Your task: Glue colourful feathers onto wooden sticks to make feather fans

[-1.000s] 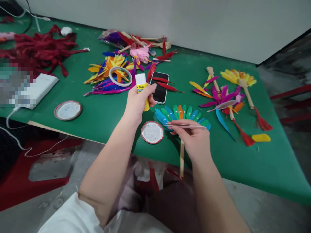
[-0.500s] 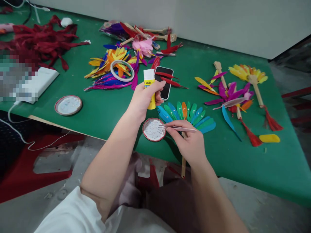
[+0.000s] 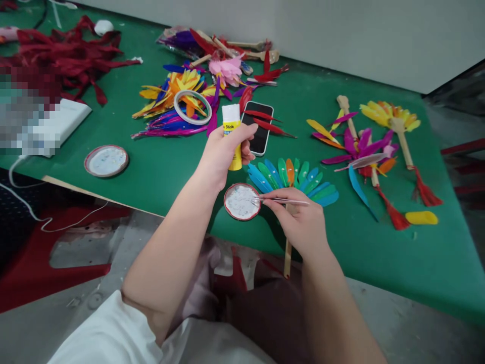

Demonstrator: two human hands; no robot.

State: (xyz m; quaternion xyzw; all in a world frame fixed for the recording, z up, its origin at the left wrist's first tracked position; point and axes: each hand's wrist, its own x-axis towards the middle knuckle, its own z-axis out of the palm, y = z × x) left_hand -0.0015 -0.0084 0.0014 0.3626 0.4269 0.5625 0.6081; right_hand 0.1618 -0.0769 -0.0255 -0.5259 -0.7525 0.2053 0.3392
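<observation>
Crosswise, tweezers [image 3: 286, 200] (tips leftward, at the dish [image 3: 242, 219]).

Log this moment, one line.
left hand: holding yellow-white glue stick | right hand: holding slim metallic tweezers, tips at round red-rimmed white dish

The left hand [image 3: 220, 154] holds a yellow glue stick [image 3: 231, 127]; the right hand [image 3: 301, 217] pinches tweezers [image 3: 281, 199], tips over a red-rimmed dish [image 3: 242, 219] beside a blue-and-green feather fan [image 3: 282, 172] on the green desk [image 3: 162, 169].

Upright yellow glue stick [image 3: 230, 125], tweezers [image 3: 284, 200] over white dish [image 3: 238, 206], multicoloured feather fan [image 3: 282, 173] alongside
</observation>
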